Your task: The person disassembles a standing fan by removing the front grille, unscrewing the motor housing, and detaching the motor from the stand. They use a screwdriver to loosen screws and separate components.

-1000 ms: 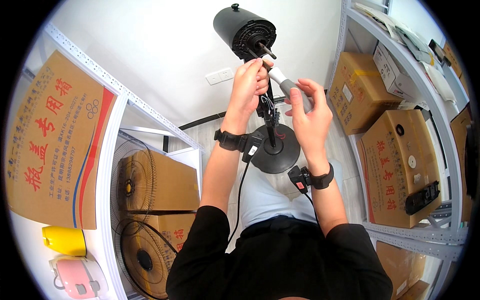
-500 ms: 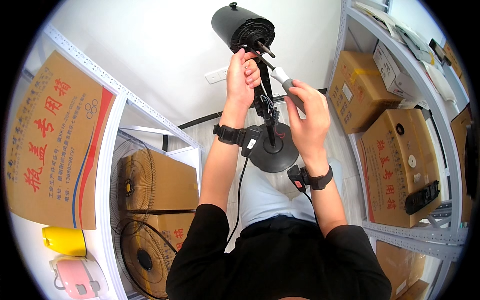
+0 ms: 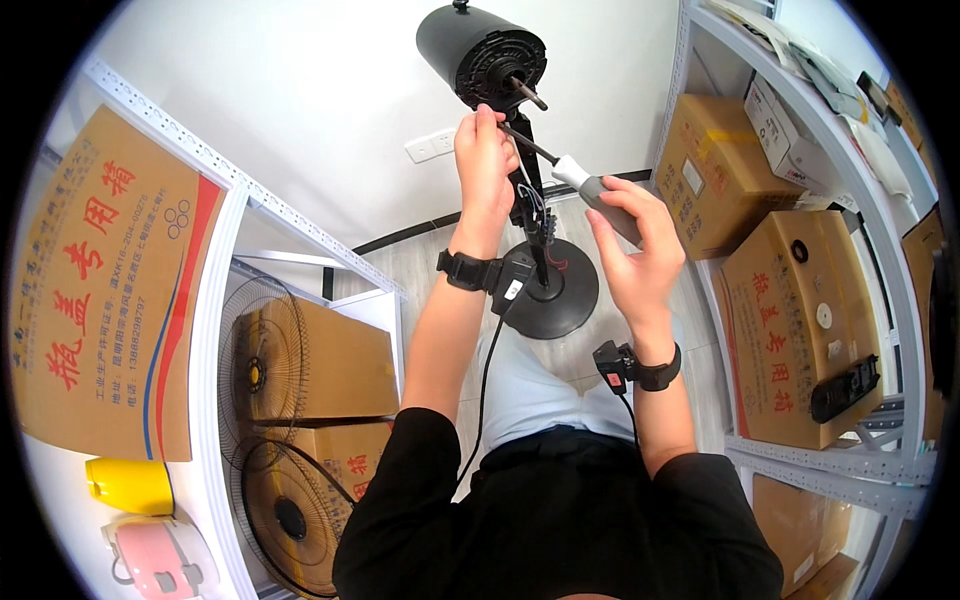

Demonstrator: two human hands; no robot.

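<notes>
Screwdriver sits gripped in the right hand, tip at eleven o'clock toward the fan motor; left hand fingers pinch its neck.

Bright even indoor light, soft shadows, sharp focus, fisheye-bent edges

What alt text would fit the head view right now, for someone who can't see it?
A right hand holds a grey-handled screwdriver, its tip by the left hand, just below a black fan motor on a stand with a round base. Cardboard boxes fill metal shelves on both sides.
</notes>
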